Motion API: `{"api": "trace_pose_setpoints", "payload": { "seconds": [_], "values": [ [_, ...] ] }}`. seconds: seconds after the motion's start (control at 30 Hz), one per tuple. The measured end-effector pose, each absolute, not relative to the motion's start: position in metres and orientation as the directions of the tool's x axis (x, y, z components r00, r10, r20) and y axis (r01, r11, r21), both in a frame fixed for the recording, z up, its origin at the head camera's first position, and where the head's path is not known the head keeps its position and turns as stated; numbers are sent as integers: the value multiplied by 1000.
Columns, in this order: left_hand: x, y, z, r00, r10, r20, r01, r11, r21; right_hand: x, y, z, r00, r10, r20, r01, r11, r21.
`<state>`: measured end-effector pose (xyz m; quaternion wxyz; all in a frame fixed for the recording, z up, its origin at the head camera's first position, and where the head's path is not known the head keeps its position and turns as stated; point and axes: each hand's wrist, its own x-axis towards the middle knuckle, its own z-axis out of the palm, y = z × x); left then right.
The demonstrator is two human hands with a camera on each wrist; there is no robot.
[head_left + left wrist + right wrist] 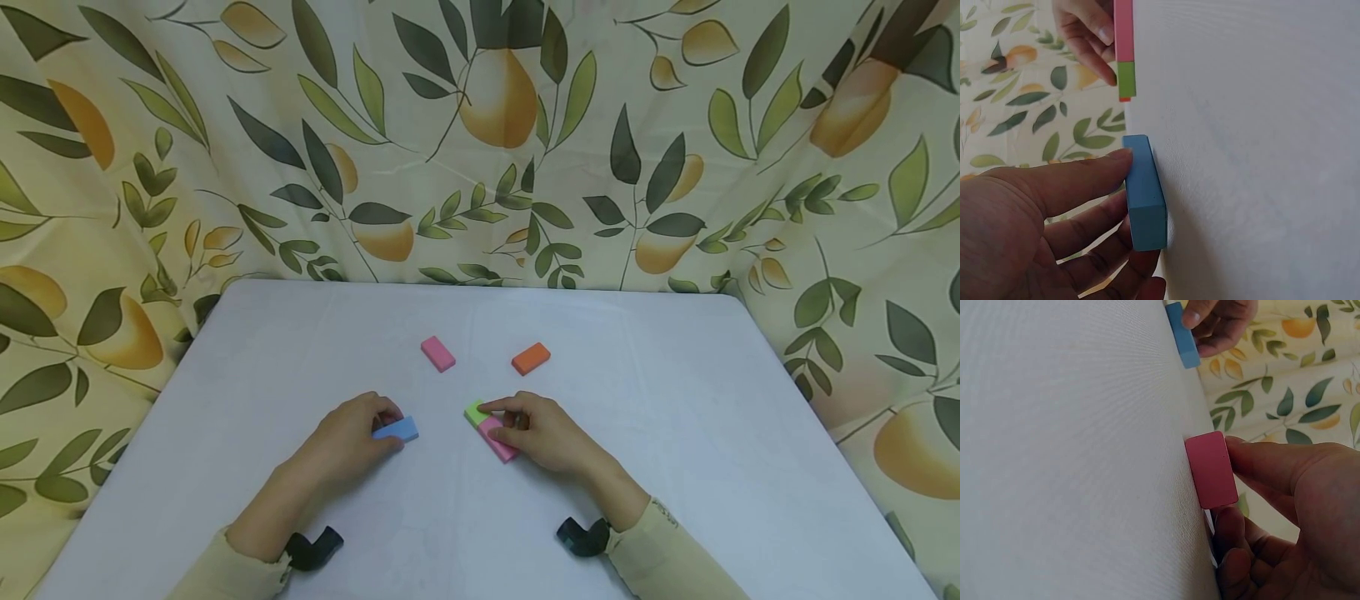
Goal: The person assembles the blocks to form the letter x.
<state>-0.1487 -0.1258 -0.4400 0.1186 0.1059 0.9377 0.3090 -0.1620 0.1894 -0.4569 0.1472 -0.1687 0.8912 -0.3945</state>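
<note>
My left hand holds a blue rectangular block at the table, thumb on the near side and fingers behind. In the left wrist view the thumb presses one long face of the blue block. To the right, my right hand holds a pink block between thumb and fingers. That pink block lies end to end with a light green block, and the right index finger reaches onto the green one. In the right wrist view, the end of the pink block faces the camera and hides the green block.
Farther back on the white table lie a second pink block and an orange block, apart from each other. A fruit-and-leaf patterned curtain hangs behind the table's back edge and along its sides.
</note>
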Motion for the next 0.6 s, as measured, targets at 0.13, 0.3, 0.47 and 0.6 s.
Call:
{"api": "trace_pose_setpoints", "payload": {
  "seconds": [0.13,0.3,0.47,0.6],
  "values": [
    [-149,-124,-439,-948,276,-156,129,786,605,-162,189,-457,-901,-414,-128,-185,634,-750],
    [-148,-124,-439,-949,275,-156,130,790,600,-162,189,-457,-901,-416,-128,-186,633,-751],
    [-148,-123,-439,-949,274,-156,128,787,604,-162,189,-458,-900,-417,-126,-189,634,-750],
    [-149,-124,-439,-949,275,-154,129,785,605,-162,189,-457,-903,-409,-133,-181,641,-746]
  ]
}}
